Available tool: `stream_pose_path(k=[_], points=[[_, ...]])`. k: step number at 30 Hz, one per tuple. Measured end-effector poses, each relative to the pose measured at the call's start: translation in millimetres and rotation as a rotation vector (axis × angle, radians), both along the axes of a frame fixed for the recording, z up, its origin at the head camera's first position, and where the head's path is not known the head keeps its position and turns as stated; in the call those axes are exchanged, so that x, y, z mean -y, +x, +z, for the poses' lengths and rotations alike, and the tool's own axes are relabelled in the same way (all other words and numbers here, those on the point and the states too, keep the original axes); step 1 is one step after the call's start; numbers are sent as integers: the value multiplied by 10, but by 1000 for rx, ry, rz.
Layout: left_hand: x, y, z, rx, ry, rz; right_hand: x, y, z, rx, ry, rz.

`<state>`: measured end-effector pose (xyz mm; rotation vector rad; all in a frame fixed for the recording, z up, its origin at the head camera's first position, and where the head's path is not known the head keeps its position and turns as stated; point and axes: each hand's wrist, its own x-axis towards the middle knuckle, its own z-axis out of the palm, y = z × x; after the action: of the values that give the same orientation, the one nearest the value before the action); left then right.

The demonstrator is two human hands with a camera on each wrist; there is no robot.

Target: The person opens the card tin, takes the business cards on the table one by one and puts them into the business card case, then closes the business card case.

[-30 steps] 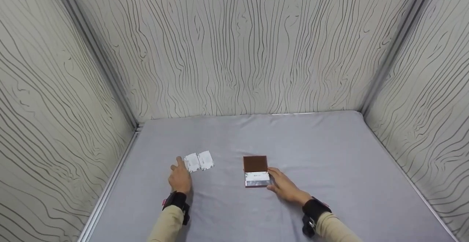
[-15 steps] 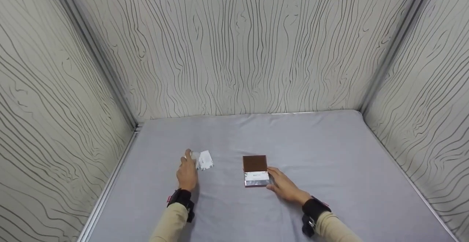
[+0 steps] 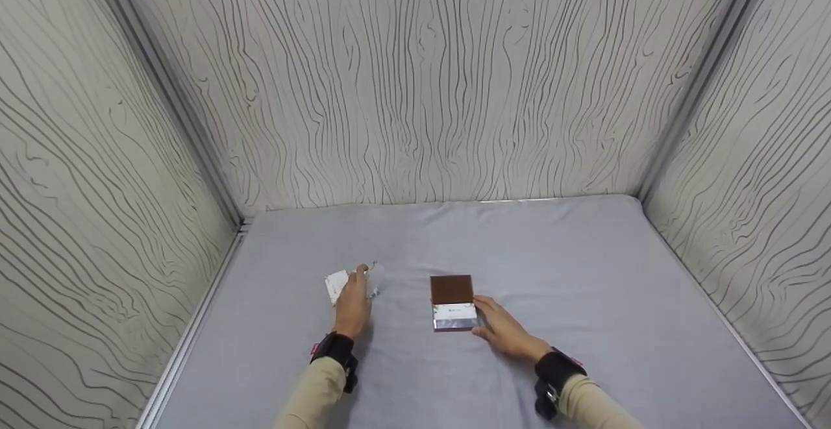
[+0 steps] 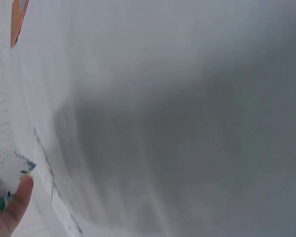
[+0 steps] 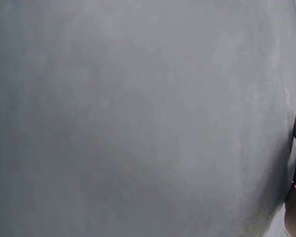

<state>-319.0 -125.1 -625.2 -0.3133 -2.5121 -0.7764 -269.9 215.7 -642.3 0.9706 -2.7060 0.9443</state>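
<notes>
My left hand [image 3: 352, 302] is over the left part of the table and pinches a white card [image 4: 12, 170] with a green leaf print, between thumb and fingers. Below it lie two white cards side by side; the left card [image 3: 336, 284] shows past the hand, the other is mostly hidden by it. In the left wrist view both lying cards [image 4: 44, 163] appear edge-on. A brown card case [image 3: 451, 290] lies open at mid-table, flap away from me, with a white printed card [image 3: 454, 312] in its near half. My right hand [image 3: 508, 333] holds the case's right edge between thumb and fingers.
A grey cloth [image 3: 571, 254] with slight wrinkles covers the table. Wood-grain patterned panels [image 3: 415, 91] enclose the back and both sides, and a metal rail [image 3: 188, 344] runs along the left edge.
My left hand has moved right across the two lying cards, uncovering the left one and covering the right one. My right hand and the card case have stayed put.
</notes>
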Motion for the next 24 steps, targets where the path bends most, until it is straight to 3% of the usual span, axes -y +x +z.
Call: stream_pose_path(k=[4, 9, 17, 24], points=[[-103, -10, -36, -31, -19, -74, -4, 2, 4, 14, 1, 4], [-250, -10, -36, -38, -51, -108, 0, -1, 12, 38, 1, -1], [-506, -36, 36, -90, -13, -176, 18, 6, 19, 8, 3, -8], [-702, -45, 79, -85, 6, -239, 13, -8, 24, 71, 2, -24]])
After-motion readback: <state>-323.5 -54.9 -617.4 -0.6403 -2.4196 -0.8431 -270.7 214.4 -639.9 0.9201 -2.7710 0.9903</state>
